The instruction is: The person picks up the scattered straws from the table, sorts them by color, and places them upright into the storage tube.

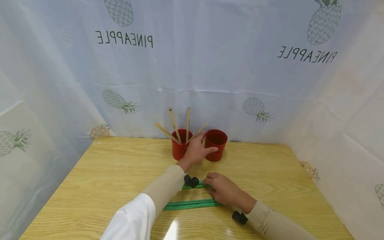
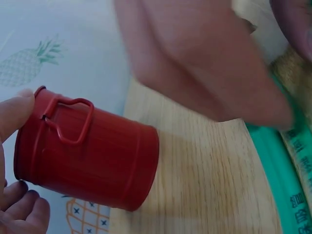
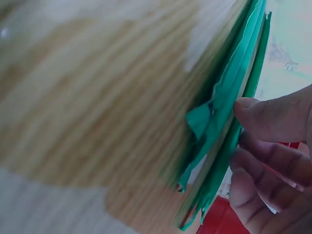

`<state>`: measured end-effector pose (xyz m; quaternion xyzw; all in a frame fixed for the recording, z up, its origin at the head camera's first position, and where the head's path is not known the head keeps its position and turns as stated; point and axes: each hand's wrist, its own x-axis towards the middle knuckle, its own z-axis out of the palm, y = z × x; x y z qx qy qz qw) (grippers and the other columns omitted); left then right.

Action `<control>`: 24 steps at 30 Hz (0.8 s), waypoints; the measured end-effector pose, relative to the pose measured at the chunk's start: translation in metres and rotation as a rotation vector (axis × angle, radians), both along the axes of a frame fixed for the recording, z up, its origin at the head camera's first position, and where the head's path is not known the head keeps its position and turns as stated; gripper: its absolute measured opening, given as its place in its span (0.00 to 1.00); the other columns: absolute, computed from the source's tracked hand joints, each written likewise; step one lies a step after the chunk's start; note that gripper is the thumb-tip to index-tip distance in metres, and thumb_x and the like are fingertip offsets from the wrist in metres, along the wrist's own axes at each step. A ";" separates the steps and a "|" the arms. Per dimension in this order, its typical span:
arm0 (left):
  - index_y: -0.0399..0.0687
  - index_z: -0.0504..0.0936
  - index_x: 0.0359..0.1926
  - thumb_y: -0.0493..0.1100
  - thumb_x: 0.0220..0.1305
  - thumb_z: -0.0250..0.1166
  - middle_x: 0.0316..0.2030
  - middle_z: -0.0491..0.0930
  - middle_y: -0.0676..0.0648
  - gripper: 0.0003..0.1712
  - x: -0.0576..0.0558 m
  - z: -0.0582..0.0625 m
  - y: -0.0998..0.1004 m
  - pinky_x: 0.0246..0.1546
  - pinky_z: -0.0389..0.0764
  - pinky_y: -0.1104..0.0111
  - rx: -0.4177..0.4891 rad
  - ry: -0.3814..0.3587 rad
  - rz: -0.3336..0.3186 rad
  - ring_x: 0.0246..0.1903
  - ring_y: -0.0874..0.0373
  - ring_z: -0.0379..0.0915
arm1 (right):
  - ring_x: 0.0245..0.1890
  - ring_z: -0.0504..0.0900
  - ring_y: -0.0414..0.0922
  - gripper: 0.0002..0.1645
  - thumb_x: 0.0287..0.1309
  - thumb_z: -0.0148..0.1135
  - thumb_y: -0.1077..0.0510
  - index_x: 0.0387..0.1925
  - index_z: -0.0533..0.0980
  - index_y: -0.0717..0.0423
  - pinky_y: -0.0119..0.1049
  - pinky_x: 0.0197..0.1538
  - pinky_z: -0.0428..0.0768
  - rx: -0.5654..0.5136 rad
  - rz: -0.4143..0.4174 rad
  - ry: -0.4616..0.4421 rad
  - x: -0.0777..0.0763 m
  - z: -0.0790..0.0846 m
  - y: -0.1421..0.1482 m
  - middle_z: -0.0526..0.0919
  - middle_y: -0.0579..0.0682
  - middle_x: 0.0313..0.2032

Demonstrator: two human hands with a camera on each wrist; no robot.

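My left hand (image 1: 196,151) is at the right-hand red cup (image 1: 216,146), thumb stretched across its near side and fingers by its left side. In the left wrist view that cup (image 2: 92,151) shows a wire handle, with the thumb (image 2: 17,114) at its rim and the other fingers spread apart from it. My right hand (image 1: 223,190) pinches a slim green printed packet (image 1: 198,184) lying on the table, its thumb (image 3: 263,114) on the packet's edge. Nearer me lies a second green packet (image 1: 193,204). Loose, torn-looking ends (image 3: 200,122) show in the right wrist view.
Several slim tan sticks (image 1: 174,123) with dark print stand fanned out in the left red cup (image 1: 179,151). Both cups stand at the back of the wooden table (image 1: 120,173), close to a white curtain (image 1: 195,60) printed with pineapples. Black wrist cameras (image 1: 191,181) sit by both wrists.
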<state>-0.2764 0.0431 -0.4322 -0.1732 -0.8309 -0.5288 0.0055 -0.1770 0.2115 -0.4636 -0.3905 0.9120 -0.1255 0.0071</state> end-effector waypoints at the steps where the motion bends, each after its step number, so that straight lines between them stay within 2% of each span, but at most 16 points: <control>1: 0.49 0.59 0.82 0.55 0.65 0.74 0.80 0.63 0.47 0.52 -0.001 0.000 0.001 0.71 0.76 0.51 -0.002 -0.001 -0.004 0.74 0.44 0.68 | 0.40 0.79 0.37 0.10 0.64 0.68 0.65 0.45 0.85 0.51 0.36 0.48 0.86 0.015 -0.002 0.000 0.000 0.000 0.000 0.83 0.44 0.40; 6: 0.47 0.58 0.82 0.55 0.64 0.74 0.78 0.67 0.46 0.53 -0.003 0.000 0.005 0.75 0.70 0.50 -0.003 0.003 -0.008 0.76 0.48 0.65 | 0.36 0.79 0.36 0.15 0.58 0.69 0.71 0.41 0.87 0.49 0.35 0.46 0.86 0.156 0.012 -0.010 0.001 0.005 -0.003 0.83 0.42 0.35; 10: 0.45 0.57 0.82 0.54 0.65 0.74 0.77 0.68 0.45 0.53 -0.005 -0.001 0.007 0.76 0.69 0.49 -0.012 0.004 0.000 0.77 0.48 0.64 | 0.35 0.80 0.37 0.16 0.55 0.74 0.68 0.42 0.86 0.47 0.34 0.45 0.86 0.300 0.038 -0.010 0.002 0.008 -0.006 0.83 0.41 0.35; 14: 0.44 0.56 0.82 0.53 0.66 0.73 0.76 0.69 0.45 0.53 -0.008 -0.003 0.008 0.75 0.70 0.49 -0.009 0.012 -0.003 0.76 0.48 0.65 | 0.34 0.78 0.36 0.15 0.53 0.76 0.65 0.41 0.85 0.46 0.33 0.44 0.85 0.383 0.067 -0.025 0.002 0.012 -0.007 0.82 0.39 0.34; 19: 0.41 0.56 0.82 0.53 0.66 0.73 0.75 0.71 0.44 0.52 -0.011 -0.003 0.010 0.73 0.73 0.50 -0.016 0.033 -0.013 0.74 0.47 0.68 | 0.30 0.75 0.35 0.15 0.49 0.77 0.65 0.34 0.81 0.45 0.31 0.41 0.82 0.396 0.070 -0.056 0.002 0.017 -0.003 0.79 0.38 0.29; 24: 0.41 0.56 0.82 0.53 0.66 0.74 0.75 0.70 0.43 0.53 -0.012 -0.003 0.011 0.73 0.73 0.49 -0.023 0.021 -0.005 0.75 0.46 0.67 | 0.31 0.78 0.35 0.17 0.48 0.77 0.69 0.33 0.83 0.45 0.32 0.43 0.84 0.344 0.023 -0.118 0.003 0.022 0.012 0.82 0.37 0.30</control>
